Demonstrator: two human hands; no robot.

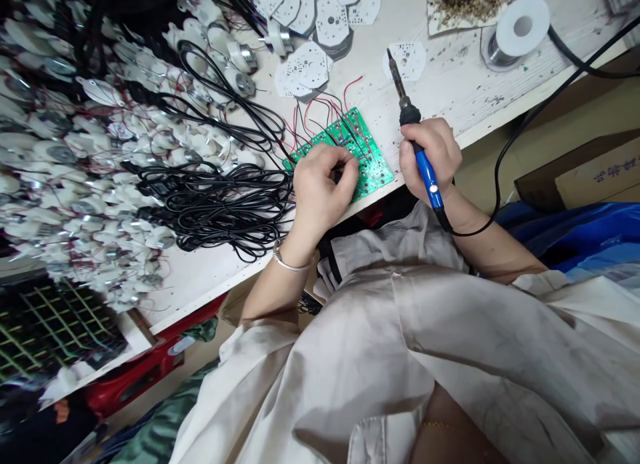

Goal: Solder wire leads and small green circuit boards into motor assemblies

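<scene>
A green circuit board (373,171) lies on the white, scarred workbench (440,97), with red and black wires soldered across it. My left hand (320,194) rests at the board's near corner, its fingertips pinched on a dark wire, mostly hidden. My right hand (430,157) grips the blue handle of a soldering iron (424,164). The iron's thin tip points away from me, up and left, held above the bench and clear of the green board. A silver bangle circles my left wrist.
Bundled black cables (215,207) and a heap of white-and-metal wired parts (75,164) fill the bench's left side. White star-shaped boards (305,67) lie at the back. A solder spool (520,27) stands back right. A cardboard box (595,174) and blue plastic sit below the bench edge.
</scene>
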